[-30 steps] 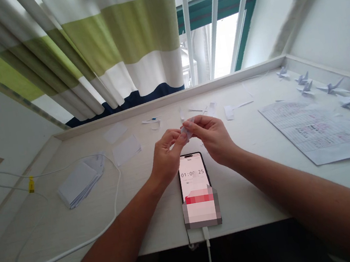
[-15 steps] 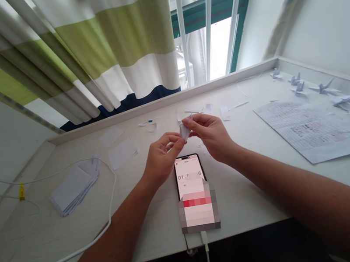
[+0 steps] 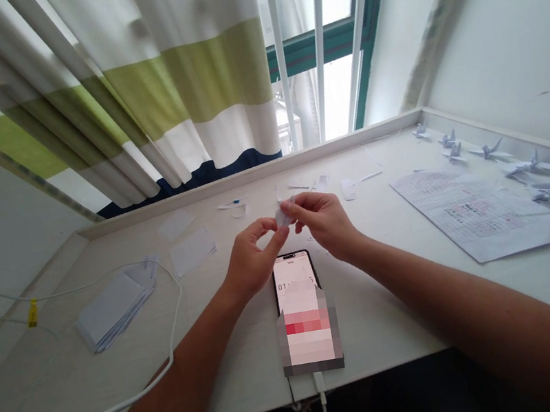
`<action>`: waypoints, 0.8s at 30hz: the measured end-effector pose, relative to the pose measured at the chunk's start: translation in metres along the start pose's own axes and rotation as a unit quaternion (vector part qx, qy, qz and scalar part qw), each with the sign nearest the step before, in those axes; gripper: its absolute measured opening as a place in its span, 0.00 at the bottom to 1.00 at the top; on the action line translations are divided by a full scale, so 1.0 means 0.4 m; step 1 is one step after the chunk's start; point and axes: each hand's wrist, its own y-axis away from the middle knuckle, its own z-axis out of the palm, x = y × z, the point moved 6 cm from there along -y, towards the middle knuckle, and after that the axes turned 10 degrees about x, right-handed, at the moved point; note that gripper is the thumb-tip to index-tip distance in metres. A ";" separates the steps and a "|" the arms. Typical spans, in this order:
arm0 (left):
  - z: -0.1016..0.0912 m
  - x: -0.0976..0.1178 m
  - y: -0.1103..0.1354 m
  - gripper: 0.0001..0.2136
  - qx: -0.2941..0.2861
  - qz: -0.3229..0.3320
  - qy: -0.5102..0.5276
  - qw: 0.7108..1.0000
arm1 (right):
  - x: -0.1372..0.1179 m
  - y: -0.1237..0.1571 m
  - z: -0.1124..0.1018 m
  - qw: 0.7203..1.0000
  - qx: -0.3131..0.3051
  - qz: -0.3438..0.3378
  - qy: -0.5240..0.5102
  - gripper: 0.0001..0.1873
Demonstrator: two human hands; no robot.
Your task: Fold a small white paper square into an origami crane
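Between my two hands is a small folded piece of white paper (image 3: 283, 216), held up just above the desk. My left hand (image 3: 254, 254) pinches its lower left edge between thumb and fingers. On the other side, my right hand (image 3: 327, 222) grips its upper right part, with thumb and forefinger pressed together. The fingers cover much of the fold, so its full shape is hidden. Right below the hands lies a phone (image 3: 293, 273) with a lit screen showing digits, its lower part blurred out.
Folded paper cranes (image 3: 532, 165) line the desk's right side, beside a written sheet (image 3: 485, 214). A stack of white paper (image 3: 114, 308) lies left, near a white cable (image 3: 178, 305). Paper scraps (image 3: 348, 189) are scattered behind my hands. A curtain (image 3: 191, 73) hangs beyond the desk.
The whole view has shifted slightly, so the desk sits lower in it. My right hand's fingers have moved a little on the folded paper; both hands still hold it.
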 end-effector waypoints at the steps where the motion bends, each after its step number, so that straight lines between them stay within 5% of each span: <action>1: 0.001 -0.006 0.000 0.13 0.000 -0.009 0.016 1.000 | -0.001 0.002 0.001 1.000 -0.002 0.001 -0.006 0.17; 14: 0.007 -0.025 0.001 0.13 -0.030 -0.161 0.163 0.973 | 0.004 0.003 0.002 1.000 0.003 -0.003 -0.019 0.19; 20: -0.014 0.007 -0.001 0.10 0.014 -0.003 -0.060 0.998 | 0.008 -0.005 -0.016 0.999 0.030 -0.001 -0.013 0.20; 24: -0.016 0.015 0.000 0.09 0.031 0.056 -0.088 0.994 | 0.008 -0.007 -0.017 1.000 0.027 -0.004 -0.008 0.21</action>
